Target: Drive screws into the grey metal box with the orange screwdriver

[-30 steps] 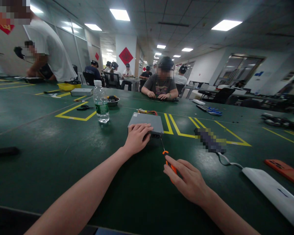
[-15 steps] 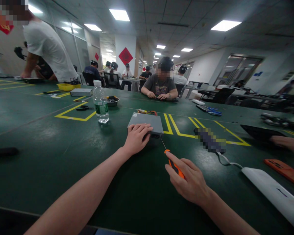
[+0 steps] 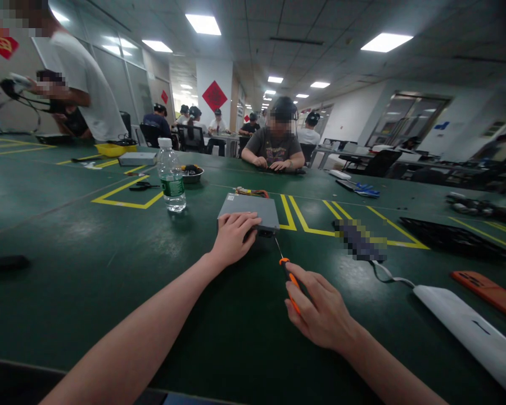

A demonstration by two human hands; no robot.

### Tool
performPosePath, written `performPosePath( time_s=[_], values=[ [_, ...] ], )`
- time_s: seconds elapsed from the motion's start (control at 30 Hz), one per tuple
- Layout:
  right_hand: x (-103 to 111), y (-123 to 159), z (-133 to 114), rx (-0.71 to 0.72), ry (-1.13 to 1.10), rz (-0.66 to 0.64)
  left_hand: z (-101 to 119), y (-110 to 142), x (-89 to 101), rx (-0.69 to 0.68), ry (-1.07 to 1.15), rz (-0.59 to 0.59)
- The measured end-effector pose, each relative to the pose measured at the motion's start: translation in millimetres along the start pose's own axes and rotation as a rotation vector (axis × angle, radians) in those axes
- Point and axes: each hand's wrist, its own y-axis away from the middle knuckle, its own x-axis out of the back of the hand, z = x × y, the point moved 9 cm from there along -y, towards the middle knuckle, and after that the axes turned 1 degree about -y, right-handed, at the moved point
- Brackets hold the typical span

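A grey metal computer power supply [image 3: 261, 208] lies flat on the green table, its bundle of coloured wires [image 3: 253, 193] coming out at the far side. My left hand [image 3: 235, 236] grips its near left part, fingers across the top and thumb down by the front side. In my right hand [image 3: 318, 304] is a screwdriver [image 3: 294, 287] with an orange and black handle. Its thin shaft points up and away to the front right corner of the power supply. Whether the tip sits in a screw is too small to tell.
Left of the power supply stands a water bottle [image 3: 172, 180], with a metal bowl [image 3: 191, 174] behind it. To the right lie a blurred dark device [image 3: 358, 241], a white power bank-like slab [image 3: 464, 332] and an orange phone [image 3: 489, 292]. A co-worker [image 3: 274, 143] sits opposite.
My right hand has turned the screwdriver handle a little, and its shaft tip stays by the front corner. The left hand keeps its place. At far right, another person's hand has left the dark panel.
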Motion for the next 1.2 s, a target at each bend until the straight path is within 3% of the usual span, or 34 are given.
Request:
performPosePath(
  time_s=[0.47,0.7,1.07,1.2],
  values=[
    [-2.7,-2.2,-4.2,0.018,-0.017,-0.049,0.0,-0.6,0.7,0.0,0.0,0.006],
    [9.3,-0.5,7.5,-0.022,0.033,0.088,-0.7,-0.1,-0.2,0.003,0.001,0.007],
    [-3.8,4.1,4.4,-0.041,-0.047,-0.057,0.3,-0.2,1.8,-0.003,-0.001,0.002],
    [7.8,1.7,11.6,-0.054,0.068,0.05,0.4,-0.1,1.7,-0.002,-0.002,0.002]
  ],
)
